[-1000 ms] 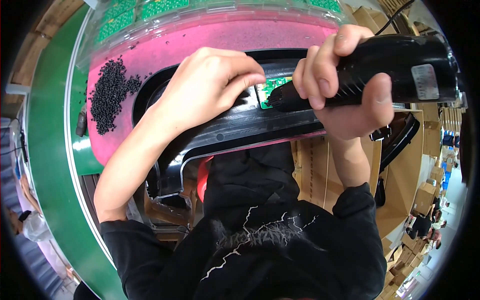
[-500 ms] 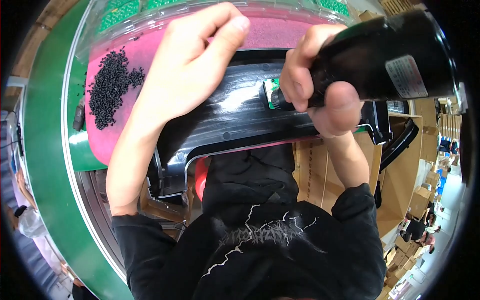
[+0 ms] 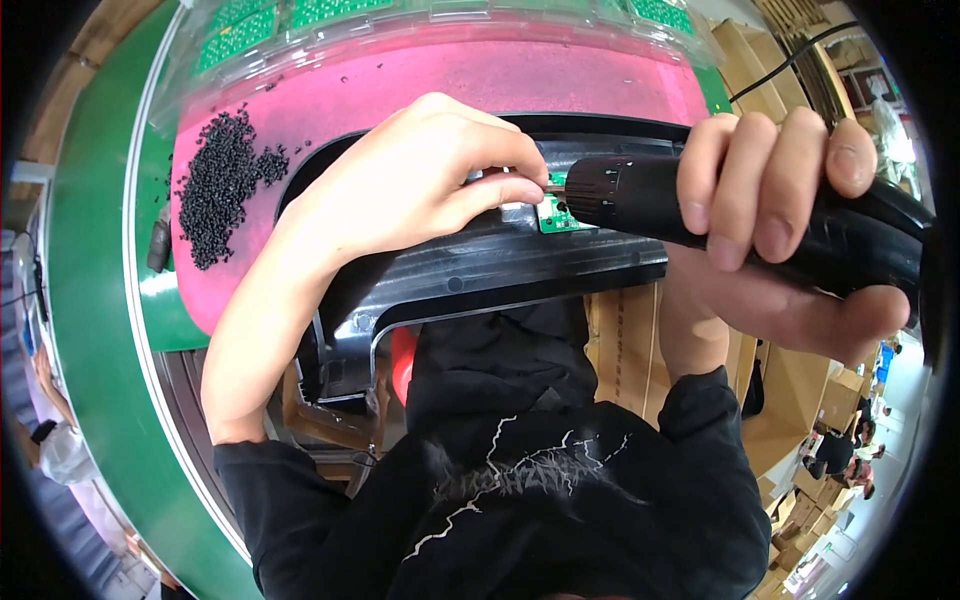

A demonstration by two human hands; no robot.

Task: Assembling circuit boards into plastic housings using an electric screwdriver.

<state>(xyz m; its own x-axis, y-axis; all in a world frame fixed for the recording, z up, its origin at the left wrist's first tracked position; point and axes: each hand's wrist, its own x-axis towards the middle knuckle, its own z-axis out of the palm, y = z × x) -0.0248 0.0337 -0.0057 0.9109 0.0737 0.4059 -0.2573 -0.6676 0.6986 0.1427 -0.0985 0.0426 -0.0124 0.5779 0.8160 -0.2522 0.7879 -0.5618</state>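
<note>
My right hand (image 3: 765, 195) is wrapped round a black electric screwdriver (image 3: 640, 197), held nearly level with its bit toward the left. At the tip of the bit, the thumb and forefinger of my left hand (image 3: 425, 175) are pinched together; whatever they hold is too small to make out. Just below the bit, a small green circuit board (image 3: 568, 219) lies on a long black plastic housing (image 3: 500, 265). My left hand hides part of the housing.
A pile of small black screws (image 3: 215, 190) is on the left of the pink mat (image 3: 520, 75). Clear plastic trays (image 3: 410, 28) with green boards stand along the far edge. Cardboard boxes (image 3: 625, 345) are at the right. A black cable (image 3: 795, 58) hangs at the upper right.
The screwdriver has swung from a tip-down tilt over the board to nearly level, its bit lifted off. My left hand has moved right, and its fingers now meet the bit tip.
</note>
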